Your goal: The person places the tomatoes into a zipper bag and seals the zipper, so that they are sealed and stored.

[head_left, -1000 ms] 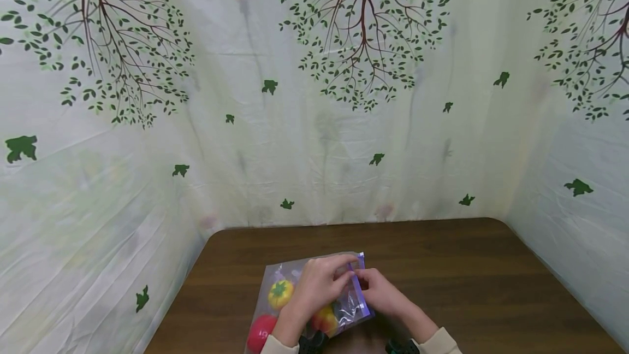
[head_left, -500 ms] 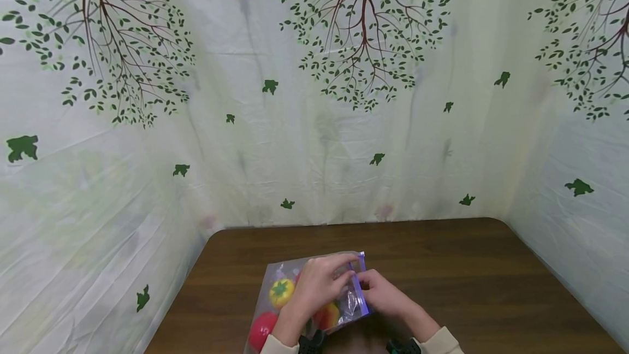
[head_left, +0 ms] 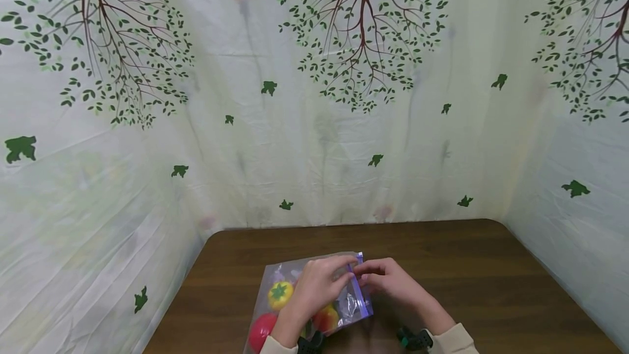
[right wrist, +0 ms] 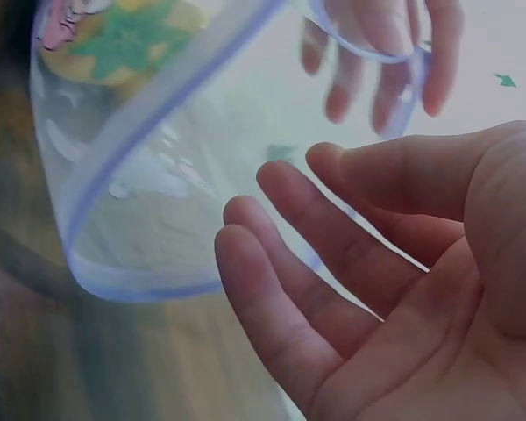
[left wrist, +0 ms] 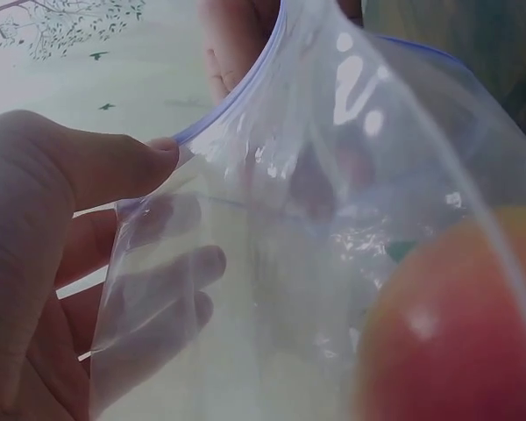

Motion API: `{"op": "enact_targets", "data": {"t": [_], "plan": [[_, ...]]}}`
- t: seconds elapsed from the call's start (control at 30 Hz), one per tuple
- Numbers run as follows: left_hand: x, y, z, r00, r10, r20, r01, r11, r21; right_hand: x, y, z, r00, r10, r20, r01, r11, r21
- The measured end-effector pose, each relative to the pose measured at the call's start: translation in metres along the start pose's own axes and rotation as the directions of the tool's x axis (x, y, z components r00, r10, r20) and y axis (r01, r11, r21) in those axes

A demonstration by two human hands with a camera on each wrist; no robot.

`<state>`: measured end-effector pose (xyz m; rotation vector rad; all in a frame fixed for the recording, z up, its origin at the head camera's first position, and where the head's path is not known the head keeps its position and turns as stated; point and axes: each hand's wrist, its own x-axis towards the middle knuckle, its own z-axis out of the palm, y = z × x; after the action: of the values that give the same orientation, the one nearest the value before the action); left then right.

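A clear zip bag (head_left: pixel 350 308) with a purple-edged mouth lies tilted on the brown table, its mouth to the right. My left hand (head_left: pixel 316 284) pinches the bag near its mouth; in the left wrist view the thumb (left wrist: pixel 127 167) is on the near side and several fingers show through the plastic. Beside the mouth, my right hand (head_left: pixel 393 280) has loosely bent fingers, holding nothing in the right wrist view. Inside the bag are a yellow pepper-like piece (head_left: pixel 280 294) with a green star-shaped top, a red round piece (head_left: pixel 262 331) and a red-yellow fruit (head_left: pixel 325 318), partly hidden by my left arm.
The brown table (head_left: pixel 472 283) extends to the right of and behind the bag. A pale cloth backdrop (head_left: pixel 324 179) printed with trees and leaves surrounds its far and side edges. A dark wrist device (head_left: pixel 415 338) sits on my right wrist.
My right hand has moved up and slightly right from the bag's mouth, and its fingers have spread. My left hand stays in place on the bag, which has hardly shifted.
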<state>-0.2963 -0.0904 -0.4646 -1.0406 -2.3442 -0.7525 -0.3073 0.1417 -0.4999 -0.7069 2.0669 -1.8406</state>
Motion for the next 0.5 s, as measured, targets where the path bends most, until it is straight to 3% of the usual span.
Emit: {"op": "enact_targets", "data": {"t": [0.3,0.5], "plan": [[0.0,0.0,0.0,1.0,-0.012,0.025,0.013,1.0,-0.006,-0.006,-0.005,-0.012,0.992,0.016,-0.122,-0.022,0.999,-0.044],[-0.001,0.0,0.001,1.0,0.009,0.016,-0.009,1.0,0.007,-0.007,-0.008,-0.014,0.983,0.022,-0.182,-0.036,0.996,-0.076]]}}
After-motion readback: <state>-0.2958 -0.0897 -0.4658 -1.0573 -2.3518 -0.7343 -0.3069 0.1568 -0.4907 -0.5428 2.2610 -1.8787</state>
